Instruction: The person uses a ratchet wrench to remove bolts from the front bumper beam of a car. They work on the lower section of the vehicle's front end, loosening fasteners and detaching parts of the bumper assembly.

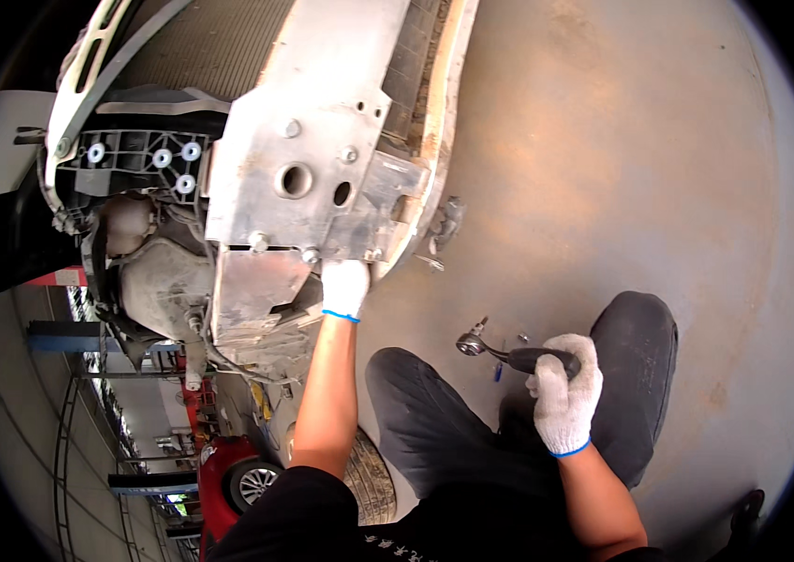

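Note:
My left hand (345, 287), in a white knit glove with a blue cuff, reaches up to the lower edge of a bare metal bumper beam (247, 201) at a car's stripped front end. Its fingers go behind the metal and are hidden. Close by the fingertips, a hex bolt (311, 255) sits in the beam's mounting plate. Over my thigh, my right hand (567, 395), gloved the same way, is closed round the black grip of a ratchet wrench (520, 358). The ratchet's head, with a short socket or bit on it, points left, apart from the car.
Left of the beam are a black ribbed plastic bracket (139, 161) and a pale rounded reservoir (167, 286). A tyre (369, 482) lies beside my left leg. A red car (228, 478) stands farther off. Small parts lie on the grey floor (622, 169) near the ratchet.

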The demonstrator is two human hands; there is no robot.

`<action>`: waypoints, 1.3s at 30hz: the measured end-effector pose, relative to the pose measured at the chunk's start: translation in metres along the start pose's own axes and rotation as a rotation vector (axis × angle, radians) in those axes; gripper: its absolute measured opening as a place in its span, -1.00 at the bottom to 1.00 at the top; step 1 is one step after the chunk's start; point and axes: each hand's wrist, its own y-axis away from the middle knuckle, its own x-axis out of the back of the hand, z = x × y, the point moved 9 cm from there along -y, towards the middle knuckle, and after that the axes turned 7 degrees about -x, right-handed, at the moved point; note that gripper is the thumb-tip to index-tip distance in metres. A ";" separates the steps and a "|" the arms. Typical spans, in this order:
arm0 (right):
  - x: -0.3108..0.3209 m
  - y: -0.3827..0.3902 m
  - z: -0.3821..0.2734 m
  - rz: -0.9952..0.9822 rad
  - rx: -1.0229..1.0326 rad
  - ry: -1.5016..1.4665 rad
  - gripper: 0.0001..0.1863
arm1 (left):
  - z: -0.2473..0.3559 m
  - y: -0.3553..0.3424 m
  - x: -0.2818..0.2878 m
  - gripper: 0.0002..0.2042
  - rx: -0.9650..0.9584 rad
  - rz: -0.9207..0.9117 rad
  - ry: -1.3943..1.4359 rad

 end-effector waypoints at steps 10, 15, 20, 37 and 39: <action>-0.002 0.006 -0.013 0.020 0.077 0.000 -0.87 | -0.005 0.003 -0.001 -0.68 0.207 0.102 0.376; -0.004 0.011 -0.009 0.014 0.053 -0.022 -0.87 | -0.014 0.020 -0.025 -0.68 -0.010 0.116 0.035; -0.001 0.008 -0.007 0.055 0.073 0.016 -0.86 | 0.007 0.002 -0.013 -0.67 -0.071 0.032 -0.077; -0.006 -0.001 -0.004 0.070 0.117 0.064 -0.85 | -0.001 0.003 -0.005 -0.85 -0.060 0.189 -0.004; -0.005 -0.002 -0.005 0.083 0.125 0.067 -0.85 | -0.002 -0.001 0.003 -0.86 0.025 0.261 0.147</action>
